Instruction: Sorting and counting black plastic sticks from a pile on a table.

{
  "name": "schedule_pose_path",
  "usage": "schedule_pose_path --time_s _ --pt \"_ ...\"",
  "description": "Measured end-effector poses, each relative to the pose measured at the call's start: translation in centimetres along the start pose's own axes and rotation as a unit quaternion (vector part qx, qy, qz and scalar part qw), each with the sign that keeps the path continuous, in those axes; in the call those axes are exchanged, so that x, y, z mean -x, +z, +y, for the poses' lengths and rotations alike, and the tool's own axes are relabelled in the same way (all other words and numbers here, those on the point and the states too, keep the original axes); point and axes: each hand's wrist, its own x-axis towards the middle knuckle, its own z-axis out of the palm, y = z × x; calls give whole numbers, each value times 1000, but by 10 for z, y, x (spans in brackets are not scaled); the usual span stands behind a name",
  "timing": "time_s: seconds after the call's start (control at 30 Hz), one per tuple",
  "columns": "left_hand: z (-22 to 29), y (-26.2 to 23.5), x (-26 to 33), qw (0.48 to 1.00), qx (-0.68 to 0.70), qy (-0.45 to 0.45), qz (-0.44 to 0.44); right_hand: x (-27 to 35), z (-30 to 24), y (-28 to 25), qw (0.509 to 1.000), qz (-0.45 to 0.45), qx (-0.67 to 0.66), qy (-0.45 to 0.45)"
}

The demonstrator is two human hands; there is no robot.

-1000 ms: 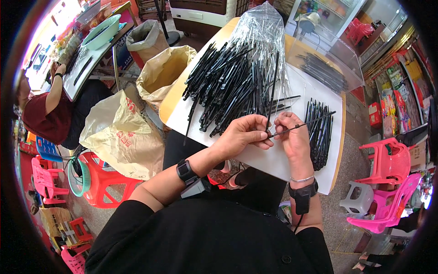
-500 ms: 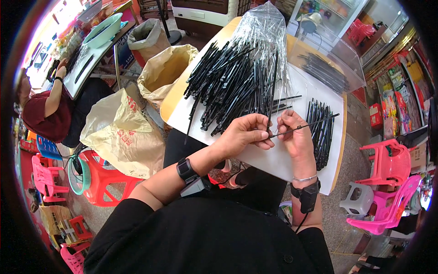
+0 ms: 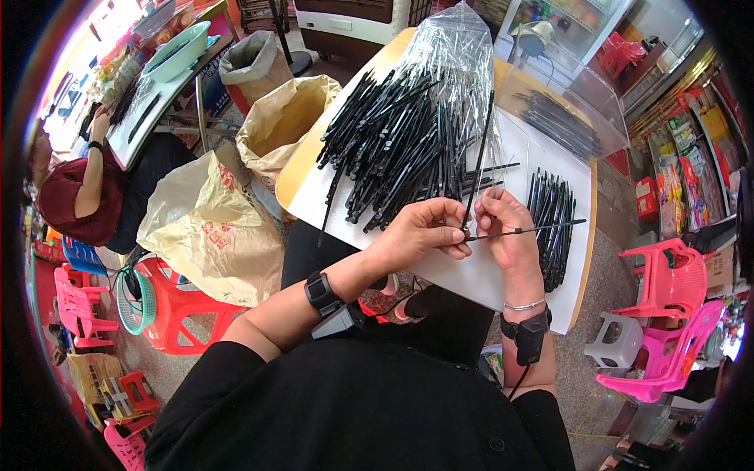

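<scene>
Above the near edge of the table (image 3: 487, 275), my left hand (image 3: 428, 231) pinches thin black rods between thumb and fingers. One rod (image 3: 481, 149) stands steeply up from the pinch. Another rod (image 3: 550, 226), with a small joint on it, stretches right across the front of my right hand. My right hand (image 3: 506, 228) is close beside the left, fingers curled together; what its fingertips hold is hidden. A big heap of black rods (image 3: 393, 141) lies beyond my hands, partly under a clear plastic bag (image 3: 452, 47). A smaller row of black rods (image 3: 554, 235) lies to the right.
A clear bin (image 3: 605, 102) with more rods occupies the table's far right. Left of the table stand open sacks (image 3: 287, 118) and a paper bag (image 3: 224, 235). A co-worker (image 3: 86, 188) sits at the far left. Red stool (image 3: 177, 306), pink chairs (image 3: 667, 369) and grey stool (image 3: 616, 341) surround me.
The rod stretching right has swung lower and lies flatter. The upright rod now leans more to the right. Both hands have barely moved; the co-worker's arm has shifted.
</scene>
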Motion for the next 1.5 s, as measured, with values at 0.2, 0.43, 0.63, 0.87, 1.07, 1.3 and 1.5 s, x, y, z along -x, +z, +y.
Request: schedule_pose_path --time_s 0.2,0.43,0.63,0.87,1.07,1.3,1.5 --pt "2 1 1 1000 -21 -11 -2 -1 1 -1 1000 9 11 10" --pt "0 0 0 1000 -18 1 -19 4 0 8 997 29 60 -50" --pt "2 1 -1 1000 7 1 28 14 -7 17 974 1 135 -182" --pt "-5 -1 -3 986 61 70 136 22 -16 19 971 -134 169 -102" --pt "-6 2 -1 986 57 99 124 21 -12 17 980 -109 116 -123" --pt "4 12 -1 988 -136 35 63 20 -9 12 982 -137 112 -69" --pt "-5 12 -1 987 -79 65 121 17 -7 14 984 -81 92 -133"
